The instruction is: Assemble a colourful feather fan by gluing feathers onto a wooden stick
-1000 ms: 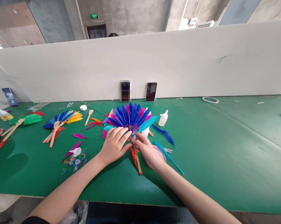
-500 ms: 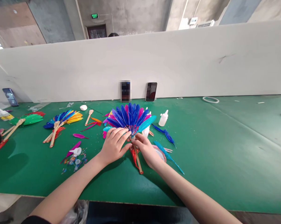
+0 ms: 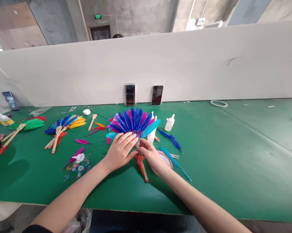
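Between my hands is a feather fan [image 3: 133, 120] with blue and magenta feathers, turquoise ones at its sides, a wooden handle and a red tassel [image 3: 139, 164]. My left hand [image 3: 120, 149] is closed on the fan's left side, its fingers lying over the feather bases. On the other side my right hand [image 3: 149, 153] pinches the fan where the feathers meet the handle. The handle's lower end points down toward the table's front edge. My fingers partly cover the joint. A round dish [image 3: 167, 160] shows partly behind my right wrist.
Right of the fan lie a white squeeze bottle [image 3: 170, 123], a blue feather [image 3: 175, 142] and a turquoise feather [image 3: 176, 164]. To the left are another feather fan [image 3: 58, 131], magenta feathers [image 3: 82, 141] and scattered sequins [image 3: 79, 168]. Phones [image 3: 157, 95] lean on the white partition [image 3: 196, 64].
The fan's feathers have shifted slightly left and down. My left fingers have slid a little farther over the feather bases, while both hands stay around the fan.
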`<action>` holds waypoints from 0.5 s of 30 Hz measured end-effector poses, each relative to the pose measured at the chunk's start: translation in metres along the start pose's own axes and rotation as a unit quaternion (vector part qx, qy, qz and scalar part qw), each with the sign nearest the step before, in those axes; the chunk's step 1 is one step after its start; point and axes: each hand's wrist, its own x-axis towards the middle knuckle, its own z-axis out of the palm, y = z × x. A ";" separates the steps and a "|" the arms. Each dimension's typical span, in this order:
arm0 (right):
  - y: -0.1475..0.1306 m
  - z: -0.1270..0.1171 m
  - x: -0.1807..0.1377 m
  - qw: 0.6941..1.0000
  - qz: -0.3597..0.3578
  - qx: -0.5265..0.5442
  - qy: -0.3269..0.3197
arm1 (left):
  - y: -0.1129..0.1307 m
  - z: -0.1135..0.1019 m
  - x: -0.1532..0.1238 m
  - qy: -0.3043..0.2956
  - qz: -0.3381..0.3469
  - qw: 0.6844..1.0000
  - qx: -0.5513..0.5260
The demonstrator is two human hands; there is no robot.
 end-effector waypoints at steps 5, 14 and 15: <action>-0.001 0.000 -0.001 1.000 -0.009 0.006 -0.016 | 0.000 0.000 0.000 0.004 -0.004 1.000 0.002; -0.001 -0.001 -0.002 1.000 -0.007 0.001 -0.020 | 0.000 0.001 0.000 -0.003 -0.011 1.000 -0.003; -0.001 -0.001 -0.002 1.000 -0.009 0.000 -0.021 | 0.000 0.001 -0.001 -0.004 -0.013 1.000 -0.006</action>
